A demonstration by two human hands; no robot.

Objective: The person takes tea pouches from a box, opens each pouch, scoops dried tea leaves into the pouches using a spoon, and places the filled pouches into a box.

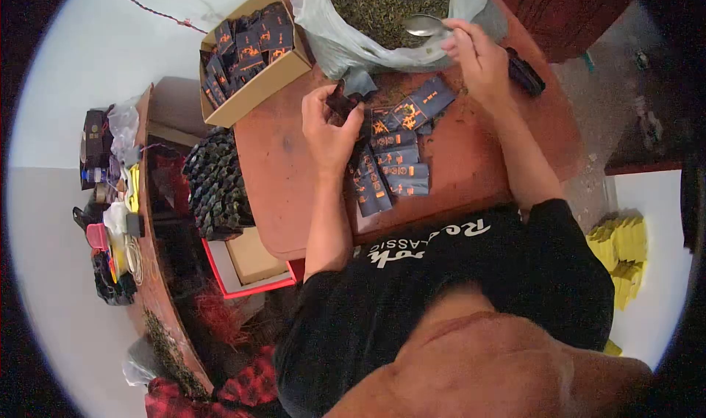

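In my right hand (474, 58) is a metal spoon (425, 25), its bowl over the near part of a white plastic bag (316, 32) filled with dried leaves (382, 6). My left hand (331, 120) grips a small dark packet (343, 102), held upright near the bag; its inside is hidden from me. Beside that hand, several flat black packets with orange print (397, 174) lie overlapped on the reddish table (287, 197). What the spoon carries, if anything, is too small to tell.
A cardboard box (254, 94) of black packets stands at the table's back left. A dark object (525, 72) lies near the right edge. Below left are a red-rimmed box (257, 291) and a cluttered shelf (151, 234). Yellow packets (621, 256) are stacked at right.
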